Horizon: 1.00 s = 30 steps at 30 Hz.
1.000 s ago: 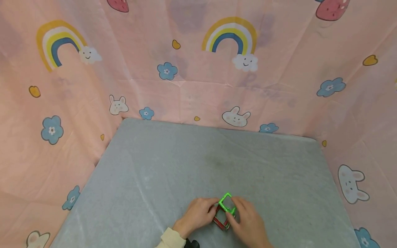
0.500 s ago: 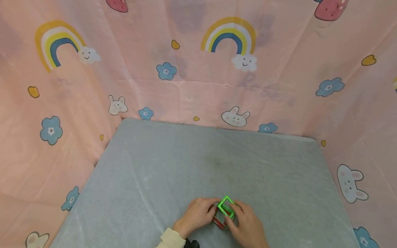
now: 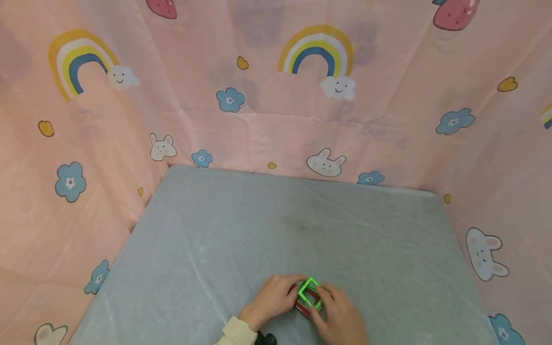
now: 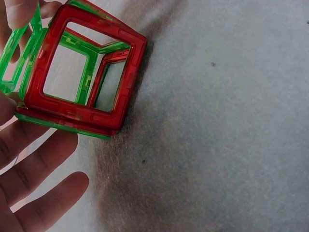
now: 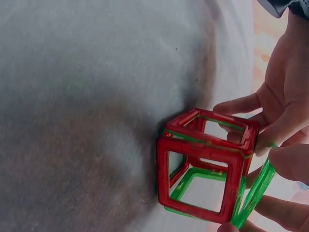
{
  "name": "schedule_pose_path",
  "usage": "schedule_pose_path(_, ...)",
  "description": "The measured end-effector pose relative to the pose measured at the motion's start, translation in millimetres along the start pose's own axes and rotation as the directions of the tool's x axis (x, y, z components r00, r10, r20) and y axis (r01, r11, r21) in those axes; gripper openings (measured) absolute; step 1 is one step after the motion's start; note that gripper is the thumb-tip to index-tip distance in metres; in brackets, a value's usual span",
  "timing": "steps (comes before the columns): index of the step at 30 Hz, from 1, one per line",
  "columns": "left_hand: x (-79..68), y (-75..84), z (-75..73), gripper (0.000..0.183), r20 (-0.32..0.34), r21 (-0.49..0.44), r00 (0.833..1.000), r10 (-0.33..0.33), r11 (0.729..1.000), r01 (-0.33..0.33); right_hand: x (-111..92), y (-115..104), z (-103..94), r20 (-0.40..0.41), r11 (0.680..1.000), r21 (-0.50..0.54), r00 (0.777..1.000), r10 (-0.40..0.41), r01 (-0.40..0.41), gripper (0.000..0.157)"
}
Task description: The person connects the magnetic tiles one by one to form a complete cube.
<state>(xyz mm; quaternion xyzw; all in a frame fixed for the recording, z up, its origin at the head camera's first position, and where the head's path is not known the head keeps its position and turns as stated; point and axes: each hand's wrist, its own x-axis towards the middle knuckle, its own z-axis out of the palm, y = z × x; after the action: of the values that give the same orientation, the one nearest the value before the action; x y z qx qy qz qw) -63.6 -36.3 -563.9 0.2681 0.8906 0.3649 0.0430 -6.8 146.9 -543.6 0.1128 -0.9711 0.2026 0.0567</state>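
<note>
A cube of red and green see-through square magnetic tiles (image 5: 200,147) stands on the grey cloth, tilted in both wrist views. My left hand (image 3: 273,294) grips the cube from its left side; in the left wrist view two of its lower fingers (image 4: 53,193) extend past the red face (image 4: 137,60). My right hand (image 3: 342,314) pinches a separate green square tile (image 5: 258,194) between thumb and fingers. That tile sits slanted over the cube's top, one edge at the cube's rim and the other raised. Whether it touches all along that edge I cannot tell.
Grey cloth (image 3: 258,220) covers the table. A pink printed curtain (image 3: 267,129) rises behind it and along both sides. A dark wrist device (image 3: 265,339) shows beside the left sleeve (image 3: 236,331).
The right hand has brought the green tile down and slightly left, so it now lies more over the cube. The left hand has stayed in nearly the same place.
</note>
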Motion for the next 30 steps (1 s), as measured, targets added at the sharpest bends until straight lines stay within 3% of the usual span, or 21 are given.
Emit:
schedule_pose_path(9, -0.1, -0.5, -3.3, 0.029, 0.009, -0.009, 0.999, 0.03, 1.0, -0.03, -6, 0, 3.4, -0.062, 0.998, -0.049, 0.997, -0.05, 0.047, 0.048)
schedule_pose_path(15, -1.3, -0.3, -7.0, 0.031, 0.033, -0.013, 0.999, 0.023, 1.0, -0.023, -8, 2, 4.1, -0.059, 0.995, -0.083, 0.997, -0.055, 0.05, 0.052)
schedule_pose_path(30, -14.4, -4.7, -9.9, 0.035, 0.044, 0.027, 0.998, 0.054, 0.998, -0.055, -8, 6, 9.5, -0.141, 0.99, -0.096, 0.983, -0.12, 0.107, 0.053)
